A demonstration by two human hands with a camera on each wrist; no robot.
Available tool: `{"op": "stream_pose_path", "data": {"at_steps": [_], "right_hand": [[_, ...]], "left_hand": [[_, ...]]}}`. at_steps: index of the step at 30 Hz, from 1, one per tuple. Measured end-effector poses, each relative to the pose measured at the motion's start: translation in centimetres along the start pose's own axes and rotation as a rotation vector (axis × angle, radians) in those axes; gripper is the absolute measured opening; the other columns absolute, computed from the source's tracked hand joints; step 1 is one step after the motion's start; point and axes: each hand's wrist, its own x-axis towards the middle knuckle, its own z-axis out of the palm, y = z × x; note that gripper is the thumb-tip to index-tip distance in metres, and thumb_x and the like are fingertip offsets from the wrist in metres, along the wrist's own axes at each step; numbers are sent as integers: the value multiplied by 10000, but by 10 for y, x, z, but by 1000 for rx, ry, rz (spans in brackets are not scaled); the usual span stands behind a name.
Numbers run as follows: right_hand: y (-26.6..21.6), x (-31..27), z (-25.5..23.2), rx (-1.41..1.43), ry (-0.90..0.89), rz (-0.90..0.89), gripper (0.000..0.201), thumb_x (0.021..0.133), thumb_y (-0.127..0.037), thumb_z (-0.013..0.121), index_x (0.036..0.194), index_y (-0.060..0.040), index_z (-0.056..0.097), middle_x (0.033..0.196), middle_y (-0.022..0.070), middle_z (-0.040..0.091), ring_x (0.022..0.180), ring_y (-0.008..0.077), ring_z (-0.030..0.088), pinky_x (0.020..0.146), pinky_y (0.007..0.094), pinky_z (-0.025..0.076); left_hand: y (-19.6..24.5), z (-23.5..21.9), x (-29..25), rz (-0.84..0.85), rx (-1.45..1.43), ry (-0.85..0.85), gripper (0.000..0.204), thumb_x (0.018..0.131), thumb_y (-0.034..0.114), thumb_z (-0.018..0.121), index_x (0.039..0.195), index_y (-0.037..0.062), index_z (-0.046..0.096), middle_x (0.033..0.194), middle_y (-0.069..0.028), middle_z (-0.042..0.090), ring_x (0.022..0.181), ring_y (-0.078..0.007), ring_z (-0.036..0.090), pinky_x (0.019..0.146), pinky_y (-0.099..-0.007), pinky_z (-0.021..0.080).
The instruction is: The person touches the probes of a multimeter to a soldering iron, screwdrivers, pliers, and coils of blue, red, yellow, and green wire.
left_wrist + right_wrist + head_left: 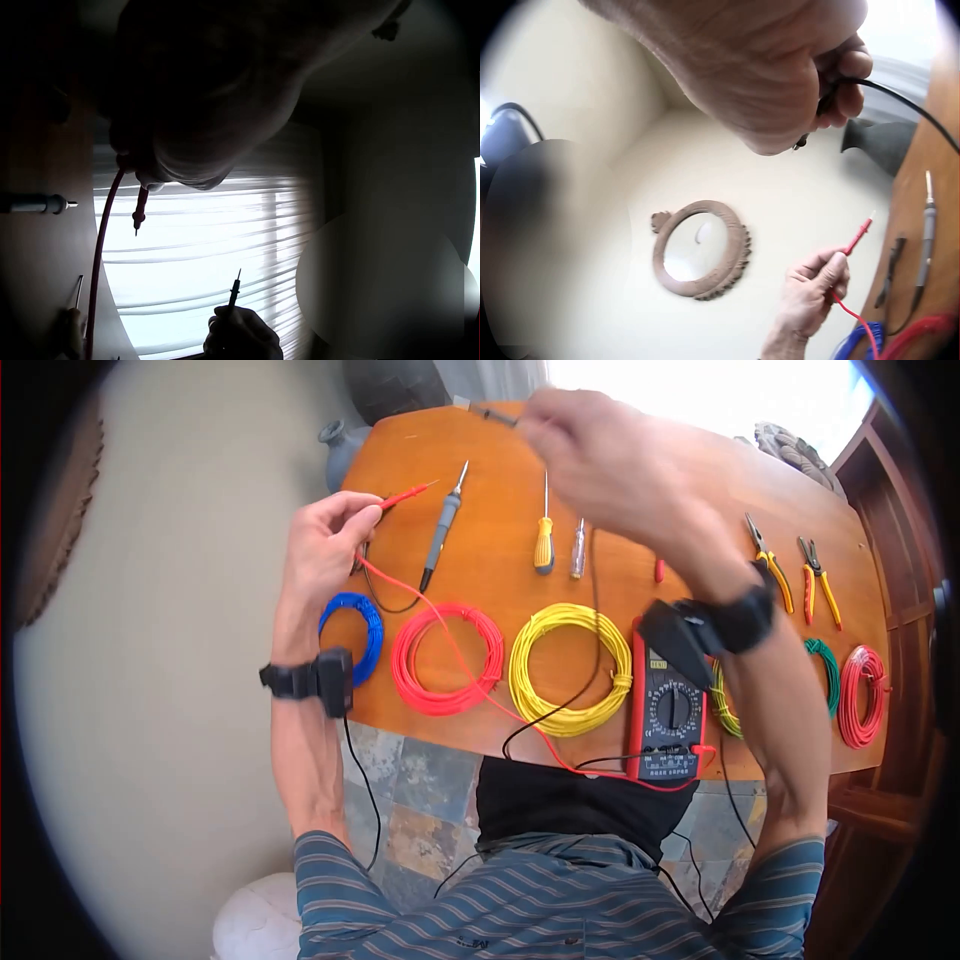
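My left hand (325, 545) pinches a red test probe (405, 495) between thumb and fingers, its tip pointing right; in the right wrist view the same red probe (859, 235) tilts up. Raised higher over the table's far side, my right hand (600, 455) grips a black probe (492, 415), and the left wrist view shows its thin tip (238, 281) pointing up. The two probes are apart. A red lead and a black lead run down to the multimeter (672, 710) at the near edge. A soldering iron (443, 530) lies between the hands, below the probes.
Wire coils lie along the near side: blue (372, 640), red (400, 660), yellow (520, 680), green (832, 675) and another red (862, 700). Farther back are a yellow screwdriver (544, 545), a clear-handled one (578, 550) and two pliers (780, 575). A vase (342, 455) stands beyond the table.
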Motion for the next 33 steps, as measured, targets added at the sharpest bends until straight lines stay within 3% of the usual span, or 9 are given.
{"op": "stream_pose_path", "data": {"at_steps": [4,8,15,21,23,26,28,29,33], "right_hand": [[55,30,81,-192,-270,196,229,975,-153,557,984,27,697,925,297,694,939,480,682,824,527,542],[77,42,118,-216,-278,190,222,966,-139,549,972,32,691,946,295,695,968,474,677,844,537,539],[90,40,138,-232,-351,228,218,948,-119,553,995,38,696,1056,299,695,992,494,667,862,561,531],[87,45,129,-280,-421,210,213,921,-107,559,959,48,700,993,303,702,957,495,676,837,556,543],[86,45,121,-296,-479,235,213,915,-105,559,943,49,703,955,300,705,932,497,679,826,556,546],[95,41,106,-296,-285,198,218,910,-97,557,931,52,714,882,291,709,891,494,685,819,553,550],[96,39,81,-267,-266,252,222,903,-90,558,949,56,719,872,295,708,902,488,693,831,537,551],[95,35,68,-264,-262,277,167,800,-59,604,855,56,712,917,299,726,905,484,711,812,526,574],[108,11,37,-274,-283,299,224,904,-82,555,950,65,716,882,313,695,924,482,699,846,516,549]], "left_hand": [[-57,19,77,4,93,-180,152,996,88,722,1069,-33,777,766,41,650,679,-49,538,604,-247,429],[-70,33,94,10,240,-208,145,977,89,728,1049,-20,792,782,12,699,702,-72,588,630,-279,468],[-80,38,97,2,215,-181,147,1000,78,731,1088,-25,788,850,38,699,754,-51,560,681,-256,465],[-71,41,95,19,317,-198,156,999,83,727,1086,-34,783,868,-7,734,771,-85,605,700,-278,489],[-65,42,92,66,428,-174,198,961,106,714,1093,-20,790,896,-134,773,767,-195,682,712,-336,531],[-53,44,92,163,463,-187,199,959,98,701,1088,-26,787,897,-150,767,765,-221,687,709,-346,533],[-39,50,85,190,402,-199,198,962,104,699,1084,-25,787,891,-152,762,764,-224,688,710,-348,534],[-33,55,83,212,343,-208,198,965,110,697,1079,-25,786,886,-154,757,762,-227,690,710,-350,535],[-15,87,81,241,330,-332,189,983,104,720,1102,-27,788,870,-66,744,747,-131,612,705,-307,505]]}}
